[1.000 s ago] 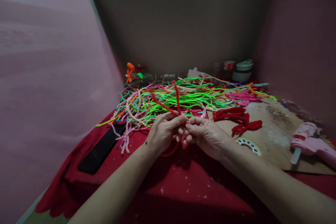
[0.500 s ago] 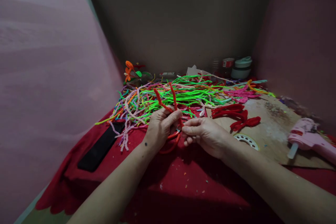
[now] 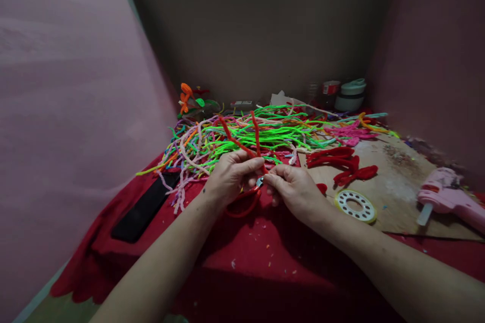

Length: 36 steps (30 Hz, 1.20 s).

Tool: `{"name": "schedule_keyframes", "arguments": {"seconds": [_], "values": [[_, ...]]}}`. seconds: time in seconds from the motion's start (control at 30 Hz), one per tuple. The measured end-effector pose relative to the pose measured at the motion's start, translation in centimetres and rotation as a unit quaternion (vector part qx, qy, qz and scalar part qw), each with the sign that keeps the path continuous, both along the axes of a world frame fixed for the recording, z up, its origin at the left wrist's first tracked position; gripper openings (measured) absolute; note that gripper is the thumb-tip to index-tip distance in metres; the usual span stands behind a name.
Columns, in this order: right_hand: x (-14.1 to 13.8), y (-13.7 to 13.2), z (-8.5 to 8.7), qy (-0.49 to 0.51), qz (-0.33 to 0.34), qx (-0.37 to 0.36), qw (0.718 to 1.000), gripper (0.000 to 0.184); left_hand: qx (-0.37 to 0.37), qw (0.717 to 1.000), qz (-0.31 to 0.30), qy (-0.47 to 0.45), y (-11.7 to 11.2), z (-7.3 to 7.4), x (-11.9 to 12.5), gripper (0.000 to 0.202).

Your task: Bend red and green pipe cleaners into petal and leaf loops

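Observation:
My left hand (image 3: 229,179) pinches a red pipe cleaner (image 3: 254,136) whose two ends stick up in a V over the pile, with a red loop (image 3: 242,207) hanging below the fingers. My right hand (image 3: 293,189) is closed too, its fingertips meeting the left hand's at the same red pipe cleaner. A small metallic bit (image 3: 259,181) shows between the two hands; I cannot make out what it is. Both hands hover over a red cloth (image 3: 265,257).
A heap of neon pipe cleaners (image 3: 265,136) lies behind the hands. Folded red pieces (image 3: 341,164), a white ring (image 3: 355,206) and a pink glue gun (image 3: 447,199) rest on a brown board (image 3: 397,197) at right. A black flat bar (image 3: 146,209) lies left; jars (image 3: 350,95) stand at back.
The hands have come back together after parting slightly; the red ends tilted a little. The view shifted, showing more of the white ring.

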State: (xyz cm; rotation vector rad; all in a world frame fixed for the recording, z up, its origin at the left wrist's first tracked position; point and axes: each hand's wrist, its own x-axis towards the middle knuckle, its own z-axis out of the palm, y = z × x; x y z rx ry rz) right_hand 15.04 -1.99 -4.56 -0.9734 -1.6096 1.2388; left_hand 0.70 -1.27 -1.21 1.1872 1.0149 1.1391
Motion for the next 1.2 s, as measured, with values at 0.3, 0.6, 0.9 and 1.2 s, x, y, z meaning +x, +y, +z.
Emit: {"name": "schedule_keyframes", "arguments": {"seconds": [0.3, 0.6, 0.9, 1.2], "values": [[0.1, -0.1, 0.4, 0.016, -0.008, 0.038, 0.999, 0.023, -0.056, 0.997, 0.025, -0.053, -0.3, -0.3, 0.5, 0.025], [0.5, 0.3, 1.0, 0.176, 0.085, -0.127, 0.972, 0.024, -0.01, 0.996, 0.041, -0.074, -0.2, -0.1, 0.1, 0.019], [0.4, 0.6, 0.6, 0.229, 0.052, -0.196, 0.952, 0.018, -0.044, 0.995, -0.014, -0.09, -0.6, -0.3, 0.9, 0.019], [0.2, 0.5, 0.8, 0.239, 0.063, -0.205, 0.947, 0.018, -0.045, 0.997, 0.01, -0.064, -0.6, -0.5, 0.8, 0.02]]}}
